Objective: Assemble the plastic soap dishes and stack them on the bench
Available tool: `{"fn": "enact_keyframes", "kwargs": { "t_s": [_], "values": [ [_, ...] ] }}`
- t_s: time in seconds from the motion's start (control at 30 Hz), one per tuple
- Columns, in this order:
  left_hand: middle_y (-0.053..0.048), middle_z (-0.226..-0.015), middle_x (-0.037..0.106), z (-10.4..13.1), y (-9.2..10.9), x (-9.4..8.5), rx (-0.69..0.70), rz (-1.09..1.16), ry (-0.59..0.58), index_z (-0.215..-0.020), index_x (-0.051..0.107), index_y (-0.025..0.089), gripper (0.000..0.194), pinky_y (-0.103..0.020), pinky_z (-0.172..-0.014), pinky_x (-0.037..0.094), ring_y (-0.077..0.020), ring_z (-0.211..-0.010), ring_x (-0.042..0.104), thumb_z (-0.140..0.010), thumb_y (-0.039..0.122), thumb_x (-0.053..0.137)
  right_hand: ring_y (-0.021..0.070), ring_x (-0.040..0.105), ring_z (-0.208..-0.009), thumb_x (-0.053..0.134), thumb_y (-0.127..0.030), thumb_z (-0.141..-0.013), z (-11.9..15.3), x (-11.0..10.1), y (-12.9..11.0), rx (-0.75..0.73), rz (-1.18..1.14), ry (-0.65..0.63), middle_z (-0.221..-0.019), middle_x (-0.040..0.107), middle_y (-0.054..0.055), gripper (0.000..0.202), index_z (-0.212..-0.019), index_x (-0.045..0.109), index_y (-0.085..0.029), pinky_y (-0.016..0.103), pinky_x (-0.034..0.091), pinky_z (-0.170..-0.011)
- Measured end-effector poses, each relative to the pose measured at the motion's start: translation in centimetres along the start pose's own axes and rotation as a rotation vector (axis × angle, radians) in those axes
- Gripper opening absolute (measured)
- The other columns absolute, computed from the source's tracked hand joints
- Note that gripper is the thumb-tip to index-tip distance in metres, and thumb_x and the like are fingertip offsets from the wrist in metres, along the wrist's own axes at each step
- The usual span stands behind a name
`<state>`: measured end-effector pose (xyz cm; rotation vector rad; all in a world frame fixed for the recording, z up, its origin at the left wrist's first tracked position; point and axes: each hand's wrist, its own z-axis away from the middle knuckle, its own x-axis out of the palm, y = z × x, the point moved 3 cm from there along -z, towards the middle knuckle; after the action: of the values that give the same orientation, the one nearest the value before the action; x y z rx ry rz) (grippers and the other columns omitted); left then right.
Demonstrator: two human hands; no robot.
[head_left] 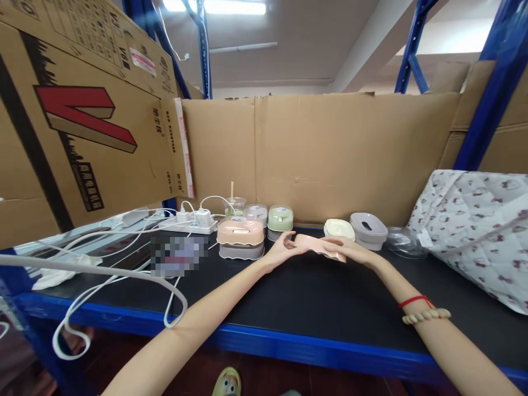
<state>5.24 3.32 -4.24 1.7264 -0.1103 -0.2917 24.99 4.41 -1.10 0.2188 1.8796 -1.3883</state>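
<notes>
A pale pink plastic piece with a wavy edge (312,243) is held tilted above the black shelf top, between both hands. My left hand (285,248) grips its left end, thumb and fingers around the edge. On its right end my right hand (345,248) is closed, fingers over the top. Just behind my right hand are stacked cream containers (339,229), with grey containers (368,230) to their right. Left of my left hand stands a lidded box (240,237), pink above and grey below. Behind it are a green-lidded box (280,220) and a pale grey one (256,213).
Clear plastic lids (406,242) lie beside a white patterned bag (474,231) at right. A power strip (187,226), white cables (124,269) and a blurred item (179,257) occupy the left. Cardboard (322,154) closes the back; a blue beam (289,344) edges the front.
</notes>
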Motion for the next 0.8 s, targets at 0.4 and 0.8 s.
{"fn": "enact_keyframes", "kwargs": {
  "t_s": [0.4, 0.8],
  "values": [
    [-0.014, -0.113, 0.063, 0.1, -0.1, 1.2, -0.082, 0.219, -0.020, -0.128, 0.035, 0.016, 0.070, -0.034, -0.094, 0.044, -0.0222, -0.106, 0.061, -0.073, 0.045, 0.067, 0.0225, 0.062, -0.087, 0.040, -0.069, -0.077, -0.9, 3.6, -0.4, 0.096, -0.334, 0.086, -0.111, 0.063, 0.010, 0.066, -0.125, 0.048, -0.025, 0.031, 0.055, -0.057],
    [-0.007, -0.099, 0.065, 0.3, 0.0, 1.3, -0.058, 0.318, -0.004, -0.105, 0.048, 0.017, 0.041, -0.035, -0.086, 0.047, -0.0184, -0.077, 0.068, -0.076, 0.044, 0.060, 0.0186, 0.058, -0.082, 0.057, -0.056, -0.069, 0.2, 3.7, -2.2, 0.007, -0.317, -0.111, -0.110, 0.055, 0.008, 0.071, -0.130, 0.037, -0.028, 0.025, 0.052, -0.053]
  ]
}}
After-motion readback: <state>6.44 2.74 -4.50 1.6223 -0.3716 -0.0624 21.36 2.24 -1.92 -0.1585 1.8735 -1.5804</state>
